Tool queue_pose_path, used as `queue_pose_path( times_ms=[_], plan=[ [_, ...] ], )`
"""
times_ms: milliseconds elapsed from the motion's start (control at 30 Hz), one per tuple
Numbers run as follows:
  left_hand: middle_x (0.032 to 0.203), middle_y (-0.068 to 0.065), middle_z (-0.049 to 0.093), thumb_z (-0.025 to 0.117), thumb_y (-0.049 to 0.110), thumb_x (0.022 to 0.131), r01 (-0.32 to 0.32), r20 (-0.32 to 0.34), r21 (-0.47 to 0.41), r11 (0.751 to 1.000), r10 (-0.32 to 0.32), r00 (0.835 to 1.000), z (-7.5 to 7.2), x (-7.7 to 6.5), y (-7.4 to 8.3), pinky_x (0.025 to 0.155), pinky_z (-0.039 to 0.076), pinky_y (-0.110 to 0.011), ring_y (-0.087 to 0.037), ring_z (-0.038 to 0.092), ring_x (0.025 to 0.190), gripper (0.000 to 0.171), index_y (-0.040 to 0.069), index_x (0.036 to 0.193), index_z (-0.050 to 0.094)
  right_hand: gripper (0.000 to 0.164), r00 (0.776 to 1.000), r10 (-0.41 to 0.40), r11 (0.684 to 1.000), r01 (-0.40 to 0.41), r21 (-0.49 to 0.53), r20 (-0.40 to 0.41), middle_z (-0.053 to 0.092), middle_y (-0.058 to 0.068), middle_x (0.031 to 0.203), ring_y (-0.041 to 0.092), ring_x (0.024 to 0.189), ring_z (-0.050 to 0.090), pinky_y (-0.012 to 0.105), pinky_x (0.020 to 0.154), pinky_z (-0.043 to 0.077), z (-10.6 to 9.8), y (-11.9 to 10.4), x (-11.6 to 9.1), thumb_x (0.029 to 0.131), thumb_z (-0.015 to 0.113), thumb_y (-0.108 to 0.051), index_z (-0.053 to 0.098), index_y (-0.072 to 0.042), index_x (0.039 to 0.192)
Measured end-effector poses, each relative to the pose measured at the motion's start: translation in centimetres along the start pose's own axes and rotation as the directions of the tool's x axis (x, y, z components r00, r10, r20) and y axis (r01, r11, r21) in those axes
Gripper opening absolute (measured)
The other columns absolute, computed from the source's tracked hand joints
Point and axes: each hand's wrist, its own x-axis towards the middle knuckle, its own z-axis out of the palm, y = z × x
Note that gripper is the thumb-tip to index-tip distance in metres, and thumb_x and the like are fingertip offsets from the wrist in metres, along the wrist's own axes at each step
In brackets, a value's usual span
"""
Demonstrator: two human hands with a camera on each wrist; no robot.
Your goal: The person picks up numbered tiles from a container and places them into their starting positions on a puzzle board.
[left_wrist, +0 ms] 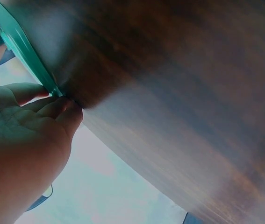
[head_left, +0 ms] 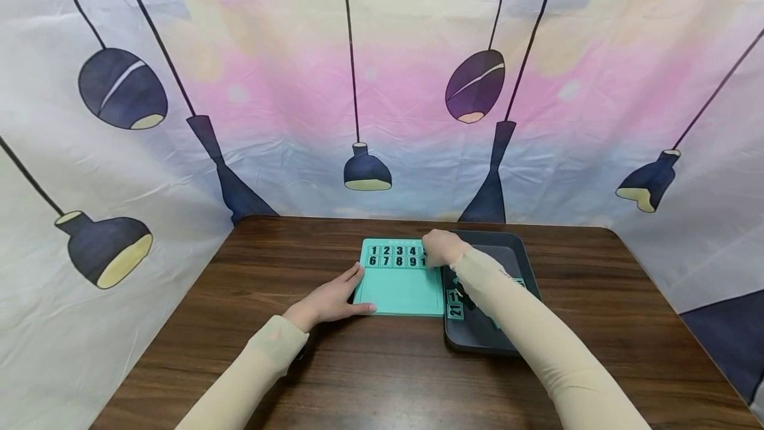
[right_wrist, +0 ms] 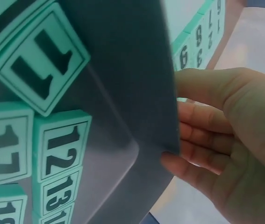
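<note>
A mint-green board (head_left: 401, 290) lies flat on the table, with two rows of black-numbered tiles (head_left: 398, 257) along its far side. My left hand (head_left: 330, 298) braces the board's near left corner, thumb along the front edge and fingers at the left edge. Over the right end of the tile rows is my right hand (head_left: 443, 248), its fingers bent down at the tile beginning with 1. The tray wall hides its fingertips in the right wrist view, so I cannot tell whether it pinches that tile. Loose tiles, among them 11 (right_wrist: 41, 60) and 12 (right_wrist: 62, 145), lie in the dark tray (head_left: 477, 340).
The tray touches or nearly touches the board's right side, and my right forearm (head_left: 519, 317) crosses above it. Brown wooden table (head_left: 268, 264) surrounds both. A printed cloth (head_left: 286, 118) with lamp drawings hangs behind the far table edge.
</note>
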Motion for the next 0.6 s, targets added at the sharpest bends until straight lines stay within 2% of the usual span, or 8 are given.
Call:
queue_pose_path(
  times_ms=[100, 233, 433, 600],
  plan=[
    [0.154, -0.010, 0.007, 0.051, 0.068, 0.081, -0.006, -0.001, -0.001, 1.000, 0.006, 1.000, 0.0, 0.0, 0.0, 0.102, 0.032, -0.044, -0.026, 0.021, 0.137, 0.098, 0.008, 0.150, 0.014, 0.013, 1.000, -0.011, 1.000, 0.011, 0.000, -0.012, 0.057, -0.001, 0.073, 0.013, 0.063, 0.054, 0.030, 0.058, 0.045, 0.0, 0.0, -0.2, 0.079, 0.077, -0.017, 0.065, -0.012, 0.083],
    [0.155, -0.009, 0.008, 0.051, 0.070, 0.080, -0.003, -0.001, 0.009, 1.000, 0.003, 1.000, 0.1, 0.0, -0.2, 0.102, 0.032, -0.044, -0.026, 0.022, 0.137, 0.099, 0.009, 0.150, 0.015, 0.025, 0.999, -0.032, 0.999, 0.033, 0.030, -0.026, 0.062, 0.003, 0.091, 0.016, 0.077, 0.058, 0.032, 0.067, 0.049, 0.1, 0.5, -0.8, 0.077, 0.078, -0.016, 0.068, -0.007, 0.099],
    [0.155, -0.009, 0.009, 0.051, 0.070, 0.079, -0.004, 0.003, 0.013, 1.000, 0.004, 1.000, 0.2, 0.0, -0.2, 0.101, 0.033, -0.044, -0.025, 0.024, 0.136, 0.099, 0.010, 0.150, 0.016, 0.040, 0.997, -0.070, 0.995, 0.071, 0.066, -0.021, 0.056, 0.012, 0.113, 0.024, 0.096, 0.057, 0.033, 0.075, 0.049, 0.3, 2.2, -1.8, 0.077, 0.078, -0.014, 0.063, -0.003, 0.113],
    [0.155, -0.007, 0.008, 0.051, 0.072, 0.078, 0.008, -0.002, 0.013, 1.000, -0.008, 1.000, 0.1, 0.1, -0.4, 0.102, 0.032, -0.044, -0.024, 0.023, 0.136, 0.100, 0.012, 0.150, 0.015, 0.041, 0.995, -0.097, 0.993, 0.099, 0.064, -0.021, 0.051, 0.012, 0.114, 0.023, 0.093, 0.055, 0.032, 0.072, 0.048, 0.5, 3.9, -2.3, 0.078, 0.076, -0.010, 0.061, -0.004, 0.116]
  ],
)
